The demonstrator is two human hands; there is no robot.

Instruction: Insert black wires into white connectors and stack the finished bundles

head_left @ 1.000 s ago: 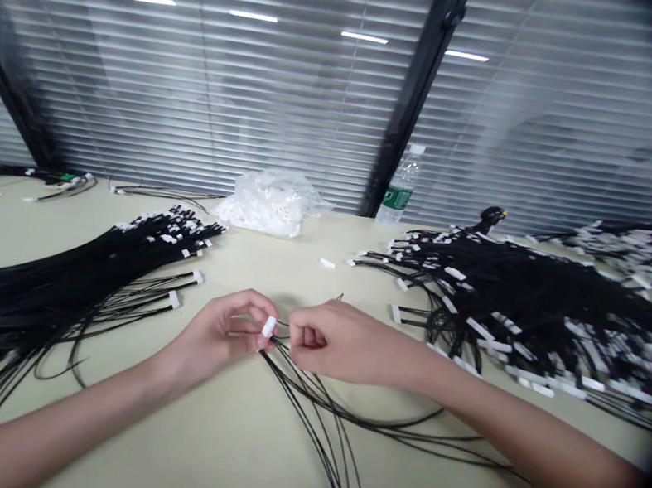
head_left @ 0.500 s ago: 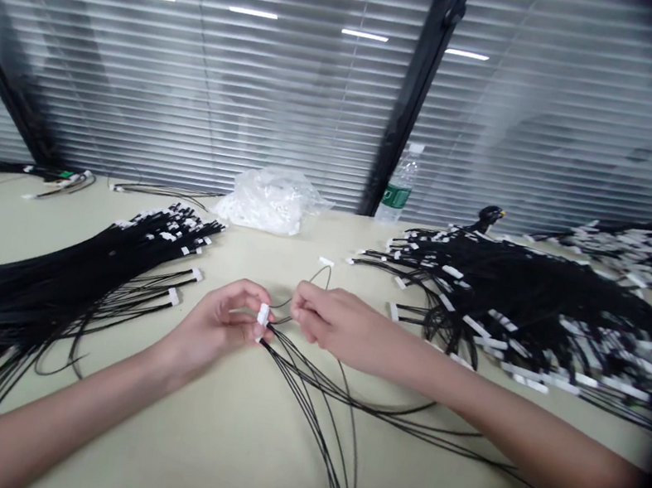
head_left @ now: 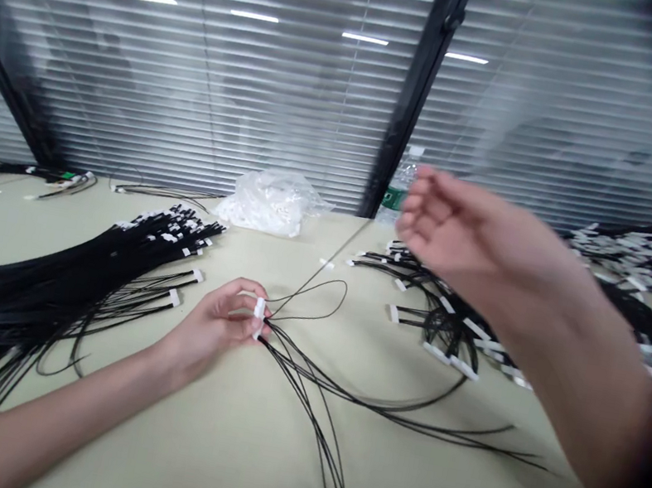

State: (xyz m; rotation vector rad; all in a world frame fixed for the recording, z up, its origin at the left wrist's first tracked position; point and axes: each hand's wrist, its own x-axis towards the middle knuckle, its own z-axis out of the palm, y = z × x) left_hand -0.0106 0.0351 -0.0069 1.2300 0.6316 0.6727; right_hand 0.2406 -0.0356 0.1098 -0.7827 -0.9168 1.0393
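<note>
My left hand (head_left: 220, 325) rests low on the table and pinches a small white connector (head_left: 259, 308). Several thin black wires (head_left: 322, 411) fan out from it toward me and to the right. My right hand (head_left: 455, 229) is raised well above the table, fingers curled in a pinch. A single black wire (head_left: 329, 260) runs taut from the connector up toward those fingers, and a loose loop of wire (head_left: 316, 297) lies beside the connector.
A long bundle of black wires with white connectors (head_left: 44, 270) lies at the left. A large tangled pile (head_left: 476, 321) fills the right. A clear plastic bag (head_left: 274, 201) and a water bottle (head_left: 398, 183) stand by the blinds. One loose connector (head_left: 327, 263) lies mid-table.
My right hand has left the connector and risen up and to the right, drawing one wire out with it. My left hand has stayed put with the connector.
</note>
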